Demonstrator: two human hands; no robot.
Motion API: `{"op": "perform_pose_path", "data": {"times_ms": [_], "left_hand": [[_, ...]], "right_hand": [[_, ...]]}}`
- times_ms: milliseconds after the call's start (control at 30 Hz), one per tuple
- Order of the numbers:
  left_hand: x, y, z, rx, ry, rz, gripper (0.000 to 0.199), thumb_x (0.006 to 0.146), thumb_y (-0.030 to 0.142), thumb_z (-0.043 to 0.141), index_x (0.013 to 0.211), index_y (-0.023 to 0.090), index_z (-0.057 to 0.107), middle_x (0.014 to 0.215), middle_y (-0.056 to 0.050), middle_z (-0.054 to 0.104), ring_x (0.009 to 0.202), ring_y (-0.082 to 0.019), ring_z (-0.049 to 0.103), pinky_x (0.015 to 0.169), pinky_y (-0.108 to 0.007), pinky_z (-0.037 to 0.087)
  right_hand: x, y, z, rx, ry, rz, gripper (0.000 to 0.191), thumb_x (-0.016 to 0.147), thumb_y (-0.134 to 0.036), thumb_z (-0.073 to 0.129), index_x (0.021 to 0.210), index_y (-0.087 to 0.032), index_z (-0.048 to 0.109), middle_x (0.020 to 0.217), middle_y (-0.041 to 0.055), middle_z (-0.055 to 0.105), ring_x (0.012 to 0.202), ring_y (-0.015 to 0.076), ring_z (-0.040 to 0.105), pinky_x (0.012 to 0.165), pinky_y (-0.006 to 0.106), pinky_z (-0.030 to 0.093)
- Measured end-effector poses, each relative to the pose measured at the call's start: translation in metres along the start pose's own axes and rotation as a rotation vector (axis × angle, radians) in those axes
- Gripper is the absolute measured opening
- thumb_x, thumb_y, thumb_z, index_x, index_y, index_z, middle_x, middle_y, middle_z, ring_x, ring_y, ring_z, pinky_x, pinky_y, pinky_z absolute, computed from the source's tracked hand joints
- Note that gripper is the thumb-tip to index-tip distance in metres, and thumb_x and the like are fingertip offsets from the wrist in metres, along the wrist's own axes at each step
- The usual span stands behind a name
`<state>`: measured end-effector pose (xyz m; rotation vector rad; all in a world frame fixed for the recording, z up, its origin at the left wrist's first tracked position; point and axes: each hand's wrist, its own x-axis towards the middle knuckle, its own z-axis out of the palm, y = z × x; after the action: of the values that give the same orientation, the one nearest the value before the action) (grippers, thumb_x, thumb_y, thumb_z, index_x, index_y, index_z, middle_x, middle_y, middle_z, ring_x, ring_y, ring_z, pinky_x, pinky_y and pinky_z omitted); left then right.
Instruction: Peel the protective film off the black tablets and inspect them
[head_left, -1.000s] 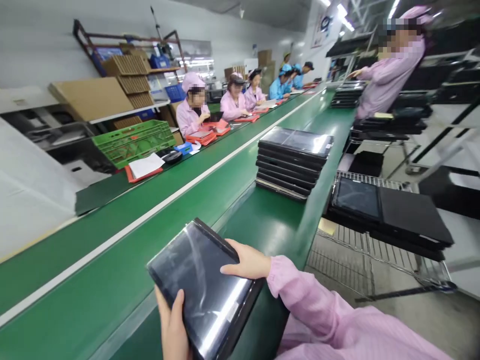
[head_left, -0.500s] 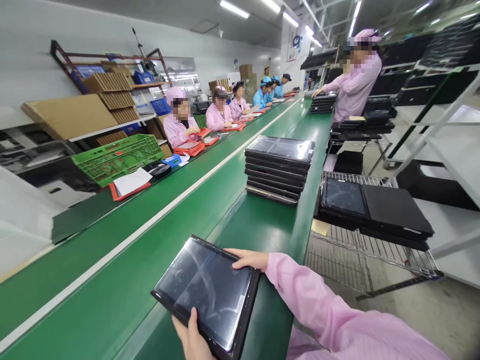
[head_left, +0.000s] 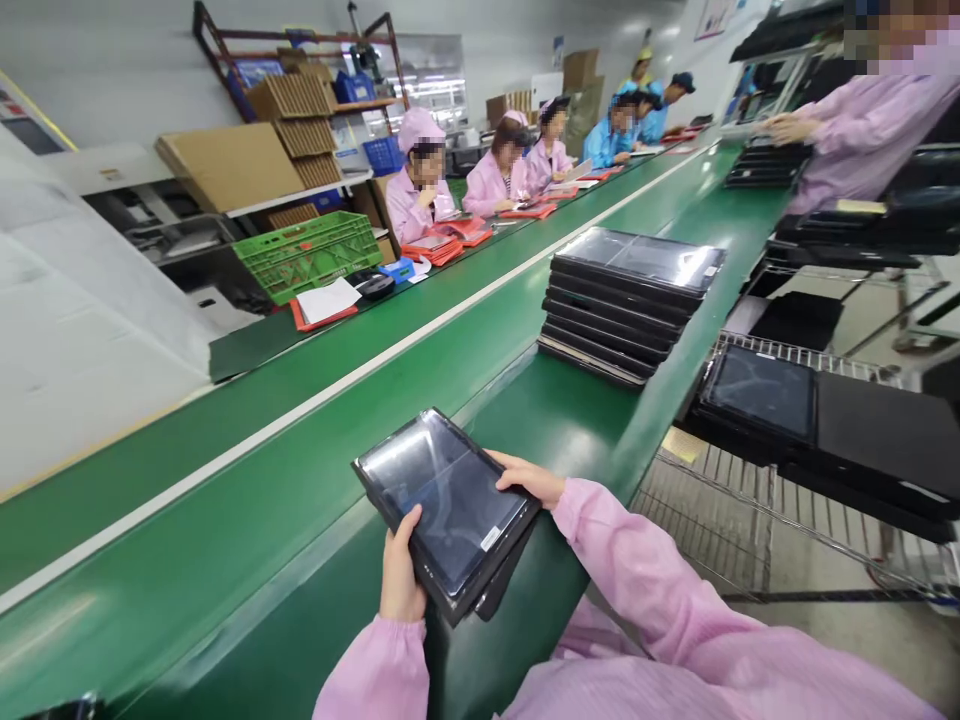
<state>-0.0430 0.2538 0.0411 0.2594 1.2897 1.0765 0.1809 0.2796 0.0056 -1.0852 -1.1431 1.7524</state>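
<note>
Both my hands hold a black tablet, screen up and tilted, over the green conveyor belt. My left hand wraps its left edge, thumb on the screen's border. My right hand grips the far right edge, thumb on top and fingers hidden beneath. A small white label sits at the screen's near right corner. Another dark flat piece juts out from under the tablet; I cannot tell whether it is a second tablet. Farther along the belt stands a stack of several similar tablets.
A wire rack on the right carries a tablet and black panels. Across the green belt, several people sit by red folders and a green crate. A co-worker in pink stands at the far right beside another stack.
The view has turned left and down, so the stack and rack appear farther right. The tablet is now higher in view, with the dark piece beneath it showing. Both hands keep their grip.
</note>
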Motion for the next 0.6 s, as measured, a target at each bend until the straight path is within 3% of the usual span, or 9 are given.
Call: {"op": "perform_pose_path", "data": {"times_ms": [100, 267, 433, 600], "left_hand": [[0.003, -0.012, 0.001, -0.033, 0.019, 0.042, 0.035, 0.077, 0.022, 0.071, 0.110, 0.015, 0.064, 0.084, -0.007, 0.073, 0.065, -0.020, 0.071, 0.063, -0.032, 0.060], [0.011, -0.025, -0.001, 0.013, 0.002, 0.263, 0.035, 0.077, 0.025, 0.072, 0.109, 0.018, 0.061, 0.097, -0.003, 0.070, 0.080, -0.015, 0.069, 0.077, -0.027, 0.057], [0.030, -0.007, -0.004, 0.080, -0.159, 0.111, 0.047, 0.082, 0.041, 0.072, 0.122, 0.022, 0.057, 0.105, -0.005, 0.070, 0.084, -0.017, 0.069, 0.082, -0.031, 0.057], [0.037, -0.005, 0.000, 0.016, -0.172, 0.116, 0.050, 0.083, 0.048, 0.070, 0.124, 0.021, 0.058, 0.112, -0.008, 0.070, 0.094, -0.020, 0.069, 0.084, -0.031, 0.055]], "right_hand": [[-0.004, -0.004, 0.000, -0.065, 0.052, -0.061, 0.071, 0.070, -0.023, 0.064, 0.141, -0.027, 0.056, 0.121, -0.0002, 0.071, 0.101, 0.0201, 0.067, 0.092, 0.034, 0.052], [-0.007, -0.009, -0.009, -0.142, 0.046, -0.124, 0.073, 0.068, -0.033, 0.081, 0.137, -0.020, 0.060, 0.123, 0.0049, 0.071, 0.115, 0.0263, 0.064, 0.108, 0.045, 0.044], [0.009, -0.015, -0.020, -0.172, 0.046, -0.218, 0.080, 0.063, -0.034, 0.088, 0.136, -0.017, 0.059, 0.135, 0.0089, 0.064, 0.132, 0.0267, 0.054, 0.120, 0.044, 0.031], [0.016, -0.026, -0.029, -0.182, 0.033, -0.274, 0.083, 0.060, -0.033, 0.090, 0.135, -0.016, 0.059, 0.139, 0.0109, 0.061, 0.136, 0.0278, 0.050, 0.122, 0.047, 0.025]]}}
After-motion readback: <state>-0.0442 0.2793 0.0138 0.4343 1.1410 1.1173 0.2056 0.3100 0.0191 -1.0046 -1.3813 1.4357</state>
